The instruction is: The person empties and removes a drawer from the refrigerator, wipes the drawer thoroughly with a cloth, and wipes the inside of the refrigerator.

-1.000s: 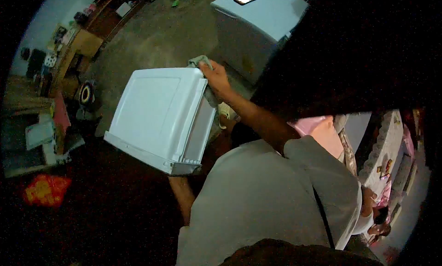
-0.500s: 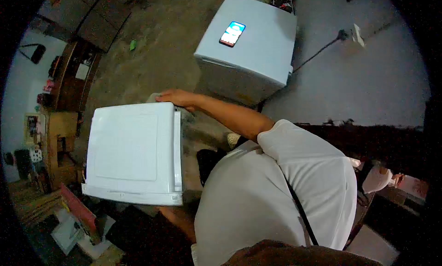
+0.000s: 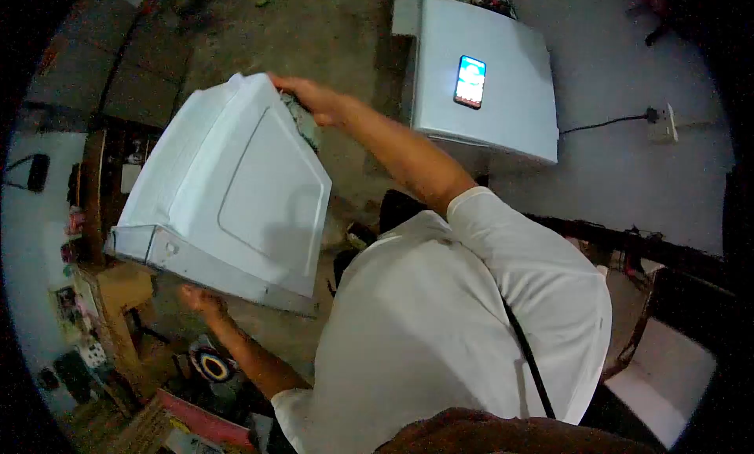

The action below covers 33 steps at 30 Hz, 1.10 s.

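Note:
A white plastic container (image 3: 271, 187), box-shaped with a raised outline on its face, is tilted in front of me. My right hand (image 3: 314, 99) holds its upper corner, with a crumpled greyish-green cloth (image 3: 297, 118) under the fingers against the side. My left hand (image 3: 203, 299) is at the lower rim, its fingers partly hidden beneath the edge as it supports the container.
A lit phone (image 3: 470, 82) lies on a white box-shaped appliance (image 3: 510, 77) at the upper right. A black cable runs to a wall socket (image 3: 666, 124). Wooden furniture (image 3: 126, 289) and a round striped object (image 3: 212, 365) are at the left.
The container has turned and tilted, showing another side, and its top corner has moved up. My right hand has gone up with it. My left hand has moved left and shows more clearly.

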{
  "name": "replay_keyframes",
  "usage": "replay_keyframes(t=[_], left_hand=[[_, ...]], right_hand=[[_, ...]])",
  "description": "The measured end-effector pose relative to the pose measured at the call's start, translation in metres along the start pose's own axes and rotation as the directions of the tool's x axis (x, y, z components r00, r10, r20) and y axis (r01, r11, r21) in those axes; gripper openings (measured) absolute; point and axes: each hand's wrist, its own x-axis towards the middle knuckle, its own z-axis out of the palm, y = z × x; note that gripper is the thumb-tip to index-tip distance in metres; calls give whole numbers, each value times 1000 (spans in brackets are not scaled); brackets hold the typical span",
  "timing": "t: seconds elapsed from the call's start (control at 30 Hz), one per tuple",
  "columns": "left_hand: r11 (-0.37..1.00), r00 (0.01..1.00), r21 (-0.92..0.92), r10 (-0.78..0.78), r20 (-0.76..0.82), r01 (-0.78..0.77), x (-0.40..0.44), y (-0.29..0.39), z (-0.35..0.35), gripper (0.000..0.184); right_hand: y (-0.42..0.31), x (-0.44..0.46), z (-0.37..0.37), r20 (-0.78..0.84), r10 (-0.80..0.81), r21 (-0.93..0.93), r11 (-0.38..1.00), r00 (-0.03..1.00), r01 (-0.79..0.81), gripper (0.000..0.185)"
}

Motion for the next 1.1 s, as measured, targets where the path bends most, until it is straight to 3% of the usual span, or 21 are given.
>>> replay_keyframes(t=[0.07, 0.17, 0.27, 0.33, 0.4, 0.43, 0.5, 0.6, 0.67, 0.7, 0.73, 0.8, 0.83, 0.87, 0.9, 0.97, 1.0, 1.03, 1.07, 1.1], left_hand=[[993, 993, -52, 112, 44, -109, 71, -33, 7, 44], [968, 969, -136, 224, 104, -210, 159, -70, 41, 46], [960, 972, -243, 177, 152, -137, 227, -86, 87, 50], [994, 936, -74, -46, 350, 76, 278, -47, 105, 44], [995, 935, -45, -66, 348, 87, 319, -29, 140, 41], [996, 937, -32, -72, 343, 89, 339, -29, 148, 40], [999, 947, 50, -32, 319, 17, 370, -39, 151, 38], [981, 927, 160, 38, 372, -105, 449, -67, 184, 37], [985, 885, 155, -1, 465, -81, 490, -31, 200, 34], [985, 874, 151, 2, 485, -86, 509, -32, 220, 34], [982, 873, 123, 63, 484, -140, 523, -31, 232, 32], [972, 851, 94, 138, 507, -214, 559, -44, 267, 30], [952, 838, 136, 167, 519, -274, 574, -59, 290, 30], [926, 822, 165, 206, 531, -338, 591, -68, 317, 29], [923, 808, 146, 225, 545, -356, 610, -80, 343, 29], [985, 860, -105, 171, 481, -137, 631, -84, 387, 30], [980, 851, -131, 193, 488, -148, 644, -77, 408, 30], [990, 843, 75, 60, 534, -119, 655, -50, 421, 31], [951, 827, 290, -79, 556, -104, 673, -32, 441, 31], [953, 816, 276, -58, 575, -127, 692, -44, 465, 31]], right_hand=[[-16, 43, -2, -1, -52, 89, 995, 999, 52, 58], [-55, 76, -16, -160, -138, 95, 983, 978, 154, 51], [-56, 146, -68, -216, -221, 32, 972, 951, 233, 40], [-61, 192, -99, -284, -233, -448, 890, 930, 86, 32], [-51, 231, -114, -287, -267, -644, 764, 920, 21, 39], [-43, 252, -122, -263, -408, -761, 645, 874, 72, 42], [-38, 287, -123, -249, -431, -830, 557, 867, 39, 48], [-36, 348, -160, -384, -283, -719, 689, 879, -92, 46], [-62, 373, -170, -127, -209, -806, 591, 970, 22, 55], [-26, 412, -193, 41, -625, -898, 319, 779, 303, 53], [-47, 410, -184, 34, -626, -896, 327, 779, 302, 53], [-109, 393, -156, -141, -304, -862, 507, 942, 35, 51], [-118, 403, -165, -110, -302, -832, 549, 947, 78, 52], [-126, 409, -172, -125, -318, -830, 552, 940, 76, 52], [-130, 414, -178, -82, -389, -773, 606, 918, 188, 49], [-136, 423, -202, -97, -529, -685, 650, 843, 329, 41], [-140, 427, -213, -104, -594, -642, 653, 798, 403, 37], [-136, 436, -233, -194, -665, -476, 706, 721, 524, 35], [-165, 420, -245, -307, -634, -710, 649, 710, 274, 34], [-185, 402, -269, -439, -603, -704, 692, 666, 162, 35]])
